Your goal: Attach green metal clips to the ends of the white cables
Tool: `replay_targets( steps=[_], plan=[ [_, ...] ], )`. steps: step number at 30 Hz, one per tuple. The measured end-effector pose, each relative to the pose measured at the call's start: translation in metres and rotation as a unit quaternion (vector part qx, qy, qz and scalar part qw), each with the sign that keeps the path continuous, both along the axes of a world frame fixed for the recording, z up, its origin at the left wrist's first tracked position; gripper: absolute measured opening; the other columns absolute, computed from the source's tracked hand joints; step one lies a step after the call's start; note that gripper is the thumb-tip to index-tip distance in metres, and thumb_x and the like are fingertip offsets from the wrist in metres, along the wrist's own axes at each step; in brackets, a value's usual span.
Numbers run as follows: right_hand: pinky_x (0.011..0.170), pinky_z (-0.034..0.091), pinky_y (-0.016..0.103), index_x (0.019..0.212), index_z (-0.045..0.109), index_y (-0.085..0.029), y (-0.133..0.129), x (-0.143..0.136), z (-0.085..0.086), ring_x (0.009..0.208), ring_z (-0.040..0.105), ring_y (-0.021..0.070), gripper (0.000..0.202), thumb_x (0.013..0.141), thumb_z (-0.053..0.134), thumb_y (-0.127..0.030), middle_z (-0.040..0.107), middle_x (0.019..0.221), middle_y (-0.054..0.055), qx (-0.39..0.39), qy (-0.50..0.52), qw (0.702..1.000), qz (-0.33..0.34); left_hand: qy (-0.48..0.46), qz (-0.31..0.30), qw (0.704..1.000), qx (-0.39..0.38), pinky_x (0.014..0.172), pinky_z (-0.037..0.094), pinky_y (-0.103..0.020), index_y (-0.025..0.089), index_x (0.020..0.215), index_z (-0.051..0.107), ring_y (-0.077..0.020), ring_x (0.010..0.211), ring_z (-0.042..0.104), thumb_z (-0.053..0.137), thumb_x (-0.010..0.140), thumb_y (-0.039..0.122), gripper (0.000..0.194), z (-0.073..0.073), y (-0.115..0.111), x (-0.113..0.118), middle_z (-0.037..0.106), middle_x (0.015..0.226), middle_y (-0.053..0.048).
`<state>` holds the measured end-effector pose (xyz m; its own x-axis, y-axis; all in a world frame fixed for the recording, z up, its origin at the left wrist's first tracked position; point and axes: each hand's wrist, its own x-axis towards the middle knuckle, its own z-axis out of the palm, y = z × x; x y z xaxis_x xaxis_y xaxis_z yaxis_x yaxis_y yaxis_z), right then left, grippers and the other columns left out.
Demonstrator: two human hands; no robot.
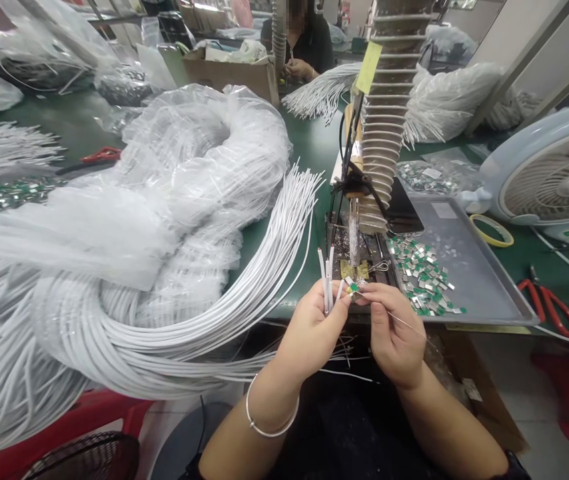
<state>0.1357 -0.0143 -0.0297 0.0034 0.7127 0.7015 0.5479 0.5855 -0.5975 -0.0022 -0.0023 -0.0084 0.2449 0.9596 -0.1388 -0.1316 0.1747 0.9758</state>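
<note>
My left hand point(312, 333), a bangle round its wrist, is closed. Its thumb and finger pinch a small green circuit board point(353, 287) with a metal connector, and several white cable ends point(328, 277) stick up between its fingers. Close beside it, my right hand point(397, 333) pinches thin solder wire point(407, 325), which trails across the fingers toward the wrist. Both sets of fingertips nearly meet at the board. Just above them a soldering iron point(354, 233) points down, its tip close to the board. Whether the solder touches the tip is too small to tell.
A thick bundle of white cables point(214, 333) and plastic wrap point(189, 173) fill the left. To the right lie a grey tray point(494, 287) of small boards point(422, 273), red-handled pliers point(554, 310) and a fan point(559, 167). A ribbed hose point(389, 120) rises behind the iron. Someone sits opposite.
</note>
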Motion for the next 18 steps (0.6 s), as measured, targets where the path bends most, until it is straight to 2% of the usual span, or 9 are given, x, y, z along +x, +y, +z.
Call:
replay_targets(
  steps=[5, 8, 11, 14, 16, 18],
  plan=[
    [0.082, 0.054, 0.038, 0.097, 0.060, -0.018, -0.004, 0.001, -0.003, 0.095, 0.063, 0.0192, 0.023, 0.085, 0.045, -0.006, 0.066, 0.096, 0.009, -0.012, -0.007, 1.000, 0.015, -0.053, -0.080, 0.995, -0.012, 0.048, 0.030, -0.020, 0.017, 0.091, 0.054, -0.0064, 0.050, 0.032, 0.053, 0.086, 0.040, 0.024, -0.010, -0.009, -0.004, 0.042, 0.063, 0.005],
    [0.079, 0.055, 0.036, 0.100, 0.059, -0.018, -0.008, 0.003, -0.003, 0.091, 0.064, 0.0177, 0.025, 0.085, 0.044, -0.005, 0.066, 0.094, 0.008, -0.022, -0.008, 0.999, 0.041, -0.046, -0.095, 0.994, -0.022, 0.049, 0.033, -0.021, 0.016, 0.088, 0.054, -0.0070, 0.051, 0.035, 0.052, 0.085, 0.043, 0.027, -0.013, -0.013, -0.004, 0.043, 0.064, 0.004],
    [0.077, 0.055, 0.034, 0.102, 0.059, -0.018, -0.013, 0.007, -0.003, 0.088, 0.064, 0.0173, 0.027, 0.084, 0.044, -0.004, 0.066, 0.091, 0.008, -0.031, -0.015, 0.998, 0.044, 0.009, -0.039, 0.999, -0.010, 0.062, 0.042, -0.026, 0.015, 0.088, 0.058, -0.0121, 0.061, 0.050, 0.049, 0.087, 0.040, 0.027, -0.016, -0.013, -0.004, 0.054, 0.068, 0.000],
    [0.082, 0.054, 0.034, 0.104, 0.059, -0.017, -0.019, 0.013, -0.002, 0.093, 0.063, 0.0173, 0.029, 0.083, 0.044, -0.002, 0.066, 0.095, 0.009, -0.031, -0.026, 0.998, 0.042, 0.035, 0.041, 0.999, 0.004, 0.073, 0.043, -0.029, 0.014, 0.088, 0.060, -0.0154, 0.071, 0.056, 0.050, 0.087, 0.038, 0.026, -0.018, -0.013, -0.004, 0.061, 0.072, -0.003],
    [0.086, 0.052, 0.034, 0.104, 0.059, -0.017, -0.023, 0.018, -0.001, 0.096, 0.063, 0.0175, 0.030, 0.083, 0.045, -0.002, 0.066, 0.097, 0.008, -0.031, -0.026, 0.999, 0.035, 0.029, 0.054, 0.998, -0.013, 0.065, 0.041, -0.026, 0.015, 0.087, 0.061, -0.0132, 0.063, 0.052, 0.052, 0.086, 0.039, 0.027, -0.020, -0.013, -0.005, 0.057, 0.065, 0.000],
    [0.085, 0.052, 0.034, 0.105, 0.059, -0.019, -0.025, 0.025, 0.001, 0.092, 0.063, 0.0168, 0.031, 0.083, 0.045, -0.002, 0.066, 0.095, 0.006, -0.034, -0.020, 0.999, 0.008, 0.005, 0.051, 0.997, -0.056, 0.053, 0.034, -0.023, 0.015, 0.088, 0.061, -0.0094, 0.051, 0.041, 0.055, 0.083, 0.044, 0.030, -0.022, -0.013, -0.006, 0.047, 0.056, 0.004]
  ],
)
